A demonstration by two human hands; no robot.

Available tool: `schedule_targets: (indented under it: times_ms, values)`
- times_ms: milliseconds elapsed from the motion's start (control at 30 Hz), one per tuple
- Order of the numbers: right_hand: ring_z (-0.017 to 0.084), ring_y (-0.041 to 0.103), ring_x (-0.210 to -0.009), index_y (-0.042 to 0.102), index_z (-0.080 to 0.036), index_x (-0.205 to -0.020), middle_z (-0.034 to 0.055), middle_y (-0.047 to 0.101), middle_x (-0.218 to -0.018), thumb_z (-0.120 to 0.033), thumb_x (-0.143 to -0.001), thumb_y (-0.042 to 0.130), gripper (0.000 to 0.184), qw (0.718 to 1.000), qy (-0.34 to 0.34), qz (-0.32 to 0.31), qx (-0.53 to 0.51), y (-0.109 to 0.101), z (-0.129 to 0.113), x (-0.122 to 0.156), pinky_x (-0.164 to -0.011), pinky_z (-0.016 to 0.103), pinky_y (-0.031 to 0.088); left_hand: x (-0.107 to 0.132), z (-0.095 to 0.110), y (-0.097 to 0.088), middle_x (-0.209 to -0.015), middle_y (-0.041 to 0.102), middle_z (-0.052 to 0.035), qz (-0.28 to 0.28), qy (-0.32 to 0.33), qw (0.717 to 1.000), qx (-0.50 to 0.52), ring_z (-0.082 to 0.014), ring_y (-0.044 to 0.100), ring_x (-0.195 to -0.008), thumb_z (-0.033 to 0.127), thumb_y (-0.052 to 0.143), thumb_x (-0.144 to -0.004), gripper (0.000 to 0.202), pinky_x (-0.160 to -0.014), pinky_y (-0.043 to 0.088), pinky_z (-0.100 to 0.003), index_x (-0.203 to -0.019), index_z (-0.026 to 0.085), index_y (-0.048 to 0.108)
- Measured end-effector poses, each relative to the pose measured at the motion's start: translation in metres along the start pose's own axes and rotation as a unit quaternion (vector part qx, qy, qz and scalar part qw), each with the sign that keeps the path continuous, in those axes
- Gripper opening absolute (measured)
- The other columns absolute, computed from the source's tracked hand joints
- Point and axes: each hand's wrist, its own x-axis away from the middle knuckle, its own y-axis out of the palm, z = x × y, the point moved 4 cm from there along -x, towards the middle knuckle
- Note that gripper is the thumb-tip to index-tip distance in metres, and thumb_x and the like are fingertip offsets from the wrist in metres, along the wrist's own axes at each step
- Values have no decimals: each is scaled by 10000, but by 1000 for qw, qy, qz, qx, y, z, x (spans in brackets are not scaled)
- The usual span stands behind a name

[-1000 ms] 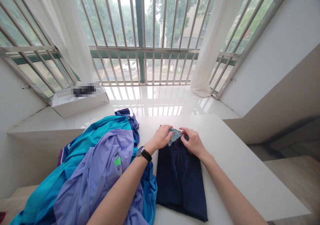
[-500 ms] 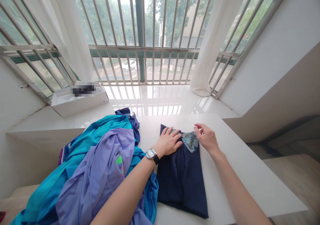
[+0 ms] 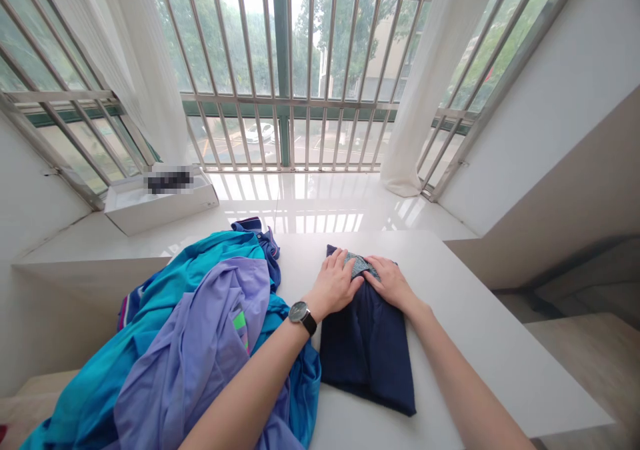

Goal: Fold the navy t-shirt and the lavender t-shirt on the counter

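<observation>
Brightly lit by daylight through the barred window point(image 3: 283, 107), mirrored as striped glare on the glossy sill point(image 3: 325, 200); dimmer at lower right; pixelated inside the white box point(image 3: 165, 215); stretched toward edges.

Table point(image 3: 500, 357) unobstructed right of the right forearm point(image 3: 449, 363), and beyond the garment point(image 3: 367, 357) to the sill point(image 3: 303, 200). Left side blocked by clothes pile point(image 3: 195, 330), close against the garment. Bars point(image 3: 284, 137) close off the far side; box point(image 3: 163, 215) occupies sill's left.

Garment point(image 3: 367, 350) on table point(image 3: 510, 357), clothes pile point(image 3: 195, 330) left
</observation>
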Motion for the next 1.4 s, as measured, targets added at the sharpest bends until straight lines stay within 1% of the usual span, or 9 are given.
schedule_targets:
  times_ms: [167, 233, 333, 467, 633, 767, 900, 1100, 1400]
  values:
    - [325, 571, -1115, 594, -184, -1254, 147, 626, -1256, -413, -941, 429, 421, 970, 206, -13, 125, -17, 31, 4, -917, 466, 429, 17, 23, -8, -1552, 287, -190, -109, 51, 993, -13, -399, 230, -1426, 619, 544, -833, 776, -1108, 289, -551, -1439, 161, 385]
    - [343, 578, -1083, 587, -169, -1261, 174, 618, -1229, -448, -933, 416, 464, 952, 266, -27, 150, -27, 37, 11, -879, 476, 435, 20, 20, -9, -1554, 288, -184, -138, 61, 988, -29, -416, 240, -1417, 507, 598, -817, 763, -1097, 285, -571, -1462, 175, 360]
    - [349, 585, -1056, 559, -162, -1289, 190, 599, -1215, -513, -904, 418, 540, 939, 307, -61, 141, -35, 42, 19, -854, 486, 439, 15, 0, -18, -1468, 440, -129, -127, 41, 989, -61, -382, 335, -1372, 251, 532, -837, 502, -1079, 312, -545, -1337, 213, 520]
    - [372, 506, -1192, 499, -173, -1349, 169, 553, -1321, -537, -826, 524, 638, 952, 278, -68, 110, -37, 47, 19, -930, 504, 411, 6, -34, -35, -1184, 648, -51, -167, -5, 986, -16, -270, 565, -1136, 151, 495, -795, 290, -949, 443, -399, -1008, 242, 670]
    - [302, 568, -1150, 489, -145, -1335, 169, 589, -1306, -628, -802, 533, 720, 960, 274, -48, -42, -31, 60, 13, -943, 392, 433, 1, -63, -56, -916, 702, -74, -156, -110, 981, 26, -222, 651, -849, 351, 510, -857, 231, -737, 482, -295, -957, 193, 646]
    - [243, 650, -846, 620, -180, -1030, 109, 697, -942, -648, -802, 515, 531, 949, 301, -51, -80, -30, 69, 15, -735, 328, 470, 4, -78, -56, -872, 709, -161, -152, -216, 964, -35, -251, 677, -828, 376, 375, -932, 401, -697, 474, -300, -850, 131, 682]
    - [199, 589, -644, 558, -223, -756, 23, 626, -692, -667, -732, 585, 445, 962, 254, -71, -70, -33, 71, 20, -584, 302, 415, 7, -86, -46, -824, 718, -167, -164, -255, 952, -37, -262, 691, -810, 424, 405, -907, 433, -684, 482, -297, -818, 131, 711]
    - [201, 591, -664, 599, -211, -868, 15, 639, -727, -610, -592, 727, 502, 958, 242, -51, -144, -36, 70, 19, -626, 313, 448, 5, -92, -39, -931, 730, -162, -125, -296, 945, -58, -300, 691, -904, 501, 435, -878, 438, -735, 503, -341, -871, 170, 722]
    - [212, 601, -712, 663, -199, -767, 60, 685, -761, -601, -721, 548, 421, 943, 287, 47, -161, -24, 74, 10, -678, 310, 442, 3, -93, -38, -954, 734, -159, -122, -330, 935, -40, -296, 687, -926, 544, 480, -838, 440, -748, 495, -330, -871, 175, 717]
